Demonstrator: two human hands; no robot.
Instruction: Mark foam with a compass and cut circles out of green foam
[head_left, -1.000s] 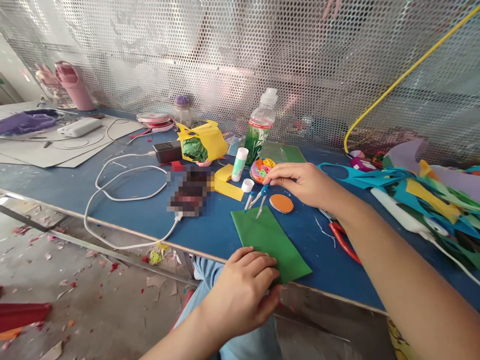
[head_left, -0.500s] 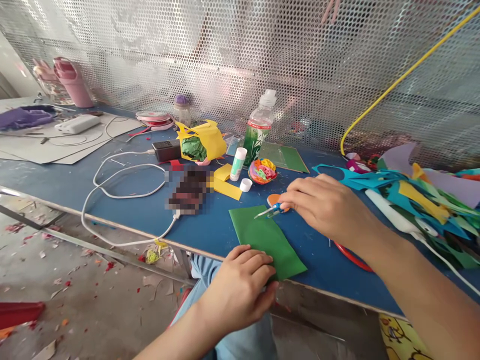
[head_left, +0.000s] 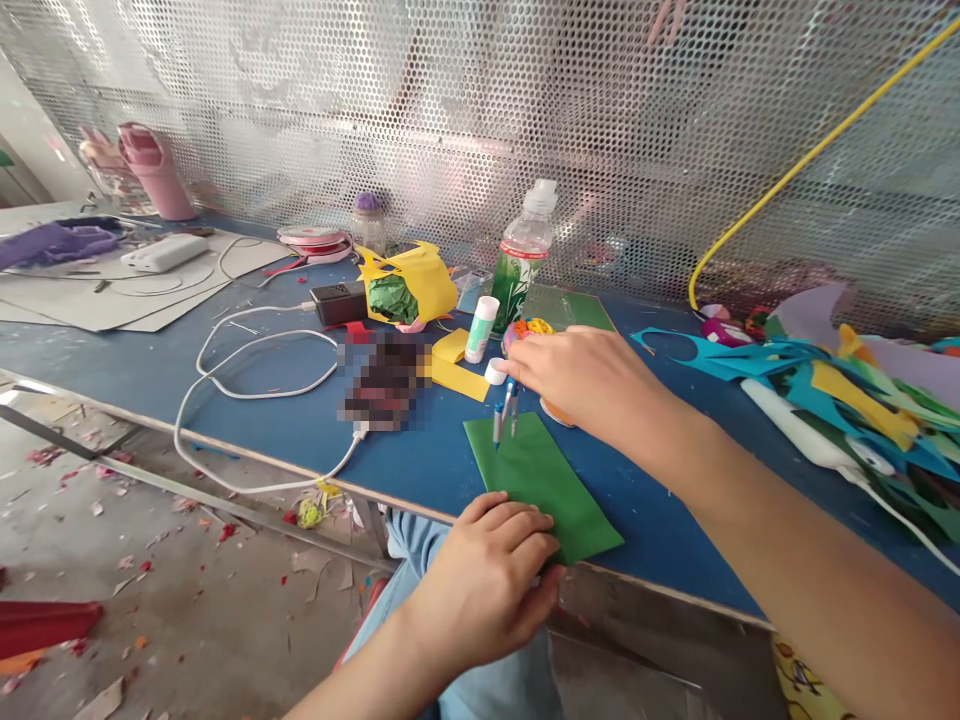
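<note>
A folded-looking sheet of green paper (head_left: 551, 490) lies at the front edge of the table. My left hand (head_left: 499, 560) holds its near left edge, fingers over the top and thumb lower down by the table edge. My right hand (head_left: 577, 370) pinches the top of a small blue and silver drawing compass (head_left: 505, 418). The compass stands nearly upright, its legs a little apart and pointing down at the far part of the paper. Partly behind my right hand are an orange disc (head_left: 555, 412) and a colourful round bundle (head_left: 536, 328).
A glue stick (head_left: 481, 330), its white cap (head_left: 495, 371), yellow paper strips (head_left: 461, 378) and a green-labelled bottle (head_left: 523, 250) stand or lie beyond the paper. Left are a blurred phone (head_left: 384, 382) and a white cable (head_left: 255, 396). Paper scraps (head_left: 862, 400) and a white glue gun (head_left: 791, 425) lie right.
My right hand has moved left and turned the compass from lying slanted to nearly upright, its legs now over the paper. My left hand stays on the paper.
</note>
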